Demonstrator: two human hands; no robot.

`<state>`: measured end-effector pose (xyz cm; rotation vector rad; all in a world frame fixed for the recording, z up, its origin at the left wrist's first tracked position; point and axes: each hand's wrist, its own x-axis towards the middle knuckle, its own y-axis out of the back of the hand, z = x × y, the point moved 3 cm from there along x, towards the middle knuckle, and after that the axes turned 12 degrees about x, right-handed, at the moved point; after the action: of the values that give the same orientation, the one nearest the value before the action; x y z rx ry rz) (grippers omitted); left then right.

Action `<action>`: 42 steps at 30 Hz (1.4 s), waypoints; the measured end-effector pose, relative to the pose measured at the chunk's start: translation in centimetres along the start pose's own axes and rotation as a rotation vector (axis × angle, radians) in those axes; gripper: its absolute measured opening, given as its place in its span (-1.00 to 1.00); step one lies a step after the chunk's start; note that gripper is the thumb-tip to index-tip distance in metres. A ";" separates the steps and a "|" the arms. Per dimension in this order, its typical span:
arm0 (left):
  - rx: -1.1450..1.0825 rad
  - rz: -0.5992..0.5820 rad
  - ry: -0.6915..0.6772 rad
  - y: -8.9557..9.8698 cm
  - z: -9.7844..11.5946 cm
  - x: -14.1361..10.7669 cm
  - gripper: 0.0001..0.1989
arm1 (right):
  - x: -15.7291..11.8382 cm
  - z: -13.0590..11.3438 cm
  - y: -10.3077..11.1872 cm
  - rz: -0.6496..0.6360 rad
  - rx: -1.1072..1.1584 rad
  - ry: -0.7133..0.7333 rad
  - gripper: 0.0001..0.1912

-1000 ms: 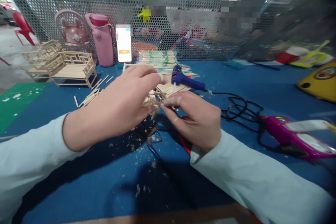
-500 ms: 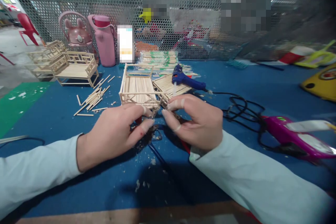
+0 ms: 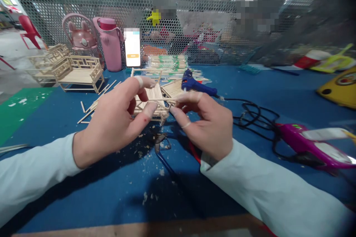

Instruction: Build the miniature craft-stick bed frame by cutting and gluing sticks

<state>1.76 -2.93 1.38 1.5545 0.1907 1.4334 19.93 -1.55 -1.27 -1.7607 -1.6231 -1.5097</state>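
A miniature bench [image 3: 151, 113] made of thin wooden sticks stands in front of me, partly hidden by my fingers. At its right front corner, the thumb and index finger of my right hand [image 3: 210, 124] pinch the stick frame. My left hand [image 3: 111, 114] is over the bench's left side, thumb and index finger apart, with nothing seen between them. Both hands have pale tape on some fingers. Behind the right fingertips, a flat panel of sticks [image 3: 172, 88] lies under a blue glue gun [image 3: 196, 84]. Blue-handled pliers [image 3: 164, 157] lie below the hands.
Finished-looking stick benches [image 3: 79, 72] stand at the left. Loose sticks [image 3: 89, 109] lie partly behind my left hand. A pink bottle [image 3: 111, 46] and a phone [image 3: 132, 50] stand by the mesh panel. At right are a coiled black cable [image 3: 250, 113] and a purple device [image 3: 314, 144].
My left hand has lifted up and away from the bench's front edge, and its fingers have spread. My right hand has shifted slightly up and left at the corner. The pliers show more now.
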 end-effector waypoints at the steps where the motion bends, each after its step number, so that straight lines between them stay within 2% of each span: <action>1: 0.006 0.002 -0.001 0.0 -0.1 0.0 -0.72 | 0.1 -0.1 0.0 -0.004 -0.017 0.013 -0.88; 5: 0.050 0.004 -0.028 0.3 -0.3 0.1 -0.71 | 0.3 -0.5 0.4 -0.051 -0.084 0.127 -0.83; 9: 0.081 -0.086 -0.171 0.4 -0.4 1.2 -0.63 | 0.1 -0.9 0.7 -0.160 -0.163 0.254 -0.77; 13: 0.052 -0.279 -0.223 -0.6 -0.8 2.8 -0.50 | 0.3 -0.9 0.7 -0.206 -0.177 0.278 -0.77; 15: 0.045 -0.328 -0.227 -1.1 -0.9 3.4 -0.47 | 0.5 -0.8 0.6 -0.220 -0.179 0.282 -0.79; 19: 0.012 -0.362 -0.269 -1.8 -0.6 3.8 -0.43 | 0.8 -0.4 0.4 -0.151 -0.196 0.265 -0.89; 29: -0.058 -0.376 -0.244 -2.3 -0.1 3.8 -0.49 | 0.8 0.1 0.2 -0.150 -0.189 0.212 -0.88; 36: -0.016 -0.339 -0.184 -2.5 0.4 3.6 -0.54 | 0.8 0.4 0.0 -0.145 -0.215 0.249 -0.90; 42: 0.016 -0.317 -0.146 -2.6 0.6 3.5 -0.57 | 0.7 0.1 0.0 -0.149 -0.049 0.235 -0.86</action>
<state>4.50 0.44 2.00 1.5559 0.3454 1.0704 19.88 -1.07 -0.70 -1.4478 -1.6387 -1.7629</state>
